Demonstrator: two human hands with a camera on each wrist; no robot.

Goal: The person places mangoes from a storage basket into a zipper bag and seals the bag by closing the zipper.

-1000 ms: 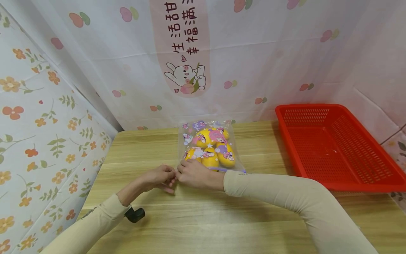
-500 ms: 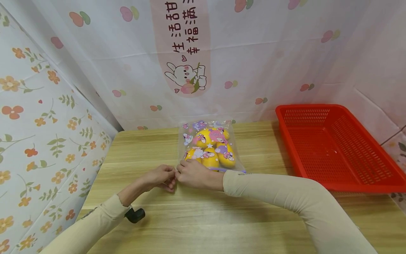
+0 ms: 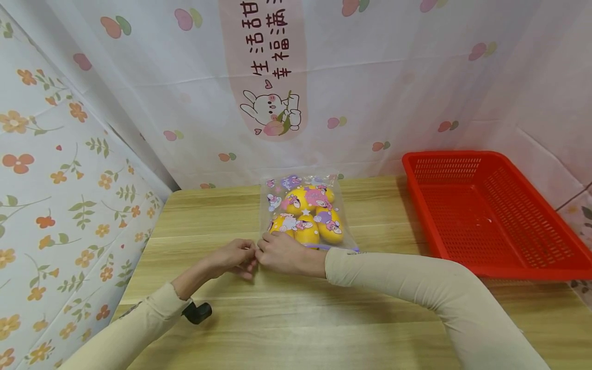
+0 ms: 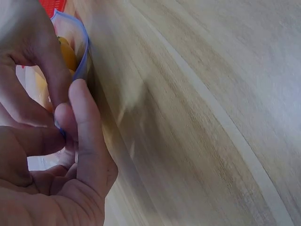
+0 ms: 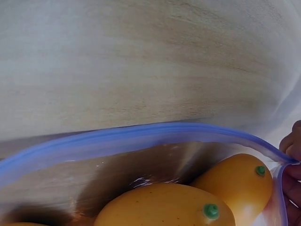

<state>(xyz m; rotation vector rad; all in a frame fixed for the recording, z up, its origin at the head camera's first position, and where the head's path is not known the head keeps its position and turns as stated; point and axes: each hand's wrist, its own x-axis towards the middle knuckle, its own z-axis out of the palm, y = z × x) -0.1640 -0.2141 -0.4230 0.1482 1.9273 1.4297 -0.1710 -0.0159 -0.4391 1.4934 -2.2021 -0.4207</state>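
Observation:
A clear zip bag (image 3: 305,211) printed with pink and purple cartoon figures lies on the wooden table, several yellow-orange mangoes (image 5: 164,205) inside. Its purple zip strip (image 5: 141,136) faces the person, and in the right wrist view the mouth gapes apart. My left hand (image 3: 233,257) pinches the bag's near left corner between thumb and index finger. Right beside it, my right hand (image 3: 287,254) grips the same corner, its back covering part of the bag's front edge. In the left wrist view the fingertips (image 4: 80,101) of both hands meet at a bit of blue strip.
A red plastic basket (image 3: 481,221) with perforated walls stands on the right side of the table (image 3: 324,318). Patterned cloths (image 3: 370,92) hang behind and at the left. A black device (image 3: 197,313) sits by the left wrist.
Both hands stay at the bag's left corner with only tiny finger shifts. The bag and basket have not moved.

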